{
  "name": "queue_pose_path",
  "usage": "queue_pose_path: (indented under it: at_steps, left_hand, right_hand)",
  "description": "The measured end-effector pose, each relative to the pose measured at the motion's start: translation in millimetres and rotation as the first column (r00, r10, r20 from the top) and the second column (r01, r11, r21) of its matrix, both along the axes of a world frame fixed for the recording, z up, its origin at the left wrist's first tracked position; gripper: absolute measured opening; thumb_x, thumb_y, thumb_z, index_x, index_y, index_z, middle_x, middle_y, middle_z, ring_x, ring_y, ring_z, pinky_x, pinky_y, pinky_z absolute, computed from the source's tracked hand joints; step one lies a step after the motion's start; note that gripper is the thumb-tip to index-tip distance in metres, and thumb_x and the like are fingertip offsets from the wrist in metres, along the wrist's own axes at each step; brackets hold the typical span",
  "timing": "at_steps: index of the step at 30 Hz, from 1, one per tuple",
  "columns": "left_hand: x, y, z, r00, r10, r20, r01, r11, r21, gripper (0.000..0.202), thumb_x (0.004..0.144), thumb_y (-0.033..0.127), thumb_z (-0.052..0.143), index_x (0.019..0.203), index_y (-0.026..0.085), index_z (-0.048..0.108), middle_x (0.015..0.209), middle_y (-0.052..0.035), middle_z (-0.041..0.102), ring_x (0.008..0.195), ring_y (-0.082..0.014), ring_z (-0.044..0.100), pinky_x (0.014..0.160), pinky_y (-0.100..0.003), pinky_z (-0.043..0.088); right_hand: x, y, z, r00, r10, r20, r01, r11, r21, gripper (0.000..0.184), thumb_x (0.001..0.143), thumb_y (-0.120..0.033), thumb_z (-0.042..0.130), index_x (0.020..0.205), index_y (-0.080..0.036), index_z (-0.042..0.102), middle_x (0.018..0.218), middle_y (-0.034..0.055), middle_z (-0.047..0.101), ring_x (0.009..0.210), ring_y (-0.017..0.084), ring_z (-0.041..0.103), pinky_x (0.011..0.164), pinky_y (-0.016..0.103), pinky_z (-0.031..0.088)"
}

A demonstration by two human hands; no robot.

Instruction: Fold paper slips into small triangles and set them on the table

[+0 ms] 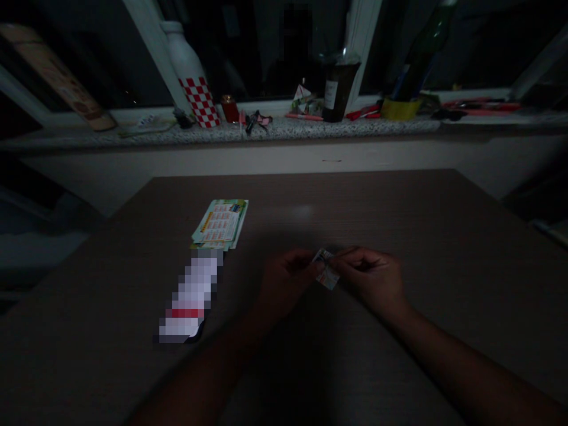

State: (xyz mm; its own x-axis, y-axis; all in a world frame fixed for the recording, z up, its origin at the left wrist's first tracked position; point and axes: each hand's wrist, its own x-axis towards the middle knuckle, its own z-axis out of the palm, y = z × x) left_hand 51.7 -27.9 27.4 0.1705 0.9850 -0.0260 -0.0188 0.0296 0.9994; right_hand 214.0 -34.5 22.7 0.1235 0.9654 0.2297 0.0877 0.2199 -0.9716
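Between both hands, just above the table, is a small folded paper (327, 278) with printed markings. My left hand (284, 284) pinches its left side between thumb and fingers. On the opposite side, my right hand (377, 278) has its thumb and fingertips closed on the upper right edge. The fingertips and the dim light hide part of the paper and its folds. To the left lies a stack of printed calendar cards (219, 222). A phone (193, 296) with a lit, blurred-out screen lies just in front of that stack.
The dark wooden table (399, 207) ends at a wall below a granite windowsill (284, 127). On the sill stand a red-checked white bottle (199, 94), a small red jar (229, 109), a dark lidded cup (338, 89) and a green bottle (421, 53) in a yellow tape roll (400, 109).
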Motion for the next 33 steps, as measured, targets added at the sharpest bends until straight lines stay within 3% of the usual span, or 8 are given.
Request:
queue_pose_path:
  at_steps: [6, 11, 17, 20, 25, 28, 33]
  left_hand:
    - [-3, 3, -2.0, 0.994, -0.024, -0.106, 0.025, 1.0, 0.013, 0.016, 0.074, 0.032, 0.068, 0.078, 0.017, 0.072, 0.074, -0.0027, 0.072, 0.069, -0.0159, 0.066, 0.063, -0.024, 0.05]
    - [-4, 4, -3.9, 0.997, -0.039, -0.07, 0.04, 0.999, 0.017, 0.015, 0.074, 0.031, 0.068, 0.077, 0.016, 0.072, 0.072, -0.0019, 0.072, 0.066, -0.0149, 0.065, 0.061, -0.023, 0.049]
    - [-4, 1, 0.6, 0.992, 0.019, -0.122, -0.01, 0.997, 0.077, 0.014, 0.075, 0.03, 0.067, 0.076, 0.016, 0.071, 0.072, -0.0027, 0.072, 0.067, -0.0155, 0.065, 0.061, -0.024, 0.049]
    - [-4, -1, 1.5, 0.983, 0.023, -0.183, 0.002, 0.991, 0.134, 0.012, 0.076, 0.029, 0.066, 0.077, 0.018, 0.072, 0.073, -0.0019, 0.072, 0.068, -0.0155, 0.066, 0.063, -0.024, 0.05]
    - [-4, -2, 2.0, 0.973, 0.03, -0.229, 0.011, 0.985, 0.174, 0.011, 0.075, 0.027, 0.067, 0.077, 0.018, 0.072, 0.072, -0.0013, 0.072, 0.067, -0.0147, 0.066, 0.062, -0.023, 0.049]
    - [-6, -1, 3.2, 0.975, 0.013, -0.22, 0.023, 0.987, 0.161, 0.011, 0.076, 0.028, 0.066, 0.076, 0.018, 0.072, 0.071, -0.0011, 0.072, 0.066, -0.0142, 0.066, 0.061, -0.022, 0.048]
    - [-8, 2, 4.2, 0.98, -0.008, -0.198, 0.032, 0.992, 0.118, 0.01, 0.075, 0.027, 0.067, 0.076, 0.018, 0.072, 0.07, -0.0009, 0.072, 0.064, -0.0138, 0.065, 0.059, -0.022, 0.048]
  right_hand:
    - [1, -1, -1.5, 0.998, -0.008, 0.057, 0.007, 1.0, 0.016, 0.012, 0.068, -0.027, 0.075, 0.062, -0.019, 0.068, 0.07, 0.0036, 0.072, 0.061, 0.016, 0.067, 0.055, 0.027, 0.055]
    - [1, 1, 0.3, 1.0, 0.029, -0.003, -0.029, 0.996, -0.082, 0.017, 0.066, -0.031, 0.075, 0.062, -0.018, 0.064, 0.066, 0.0035, 0.07, 0.057, 0.015, 0.064, 0.053, 0.026, 0.053]
    - [1, 3, -1.9, 0.979, 0.164, -0.12, -0.18, 0.973, -0.142, 0.039, 0.06, -0.03, 0.078, 0.092, -0.021, 0.058, 0.069, -0.0007, 0.067, 0.058, 0.013, 0.063, 0.056, 0.025, 0.052]
    - [1, 3, -3.3, 0.976, 0.191, -0.101, -0.205, 0.967, -0.153, 0.038, 0.061, -0.03, 0.077, 0.093, -0.021, 0.058, 0.067, -0.0018, 0.064, 0.056, 0.012, 0.061, 0.054, 0.024, 0.051]
    - [2, 4, -1.7, 0.959, 0.198, -0.202, -0.235, 0.955, -0.179, 0.032, 0.059, -0.026, 0.08, 0.081, -0.019, 0.057, 0.059, -0.0052, 0.06, 0.05, 0.009, 0.057, 0.048, 0.02, 0.046]
    - [5, 5, 0.6, 0.947, 0.217, -0.237, -0.271, 0.935, -0.229, 0.034, 0.057, -0.026, 0.082, 0.081, -0.019, 0.058, 0.059, -0.0045, 0.063, 0.05, 0.01, 0.06, 0.049, 0.02, 0.047]
    - [12, 8, 1.3, 0.916, 0.29, -0.276, -0.367, 0.885, -0.287, 0.042, 0.063, -0.027, 0.078, 0.1, -0.02, 0.062, 0.071, 0.0003, 0.074, 0.061, 0.015, 0.068, 0.061, 0.027, 0.053]
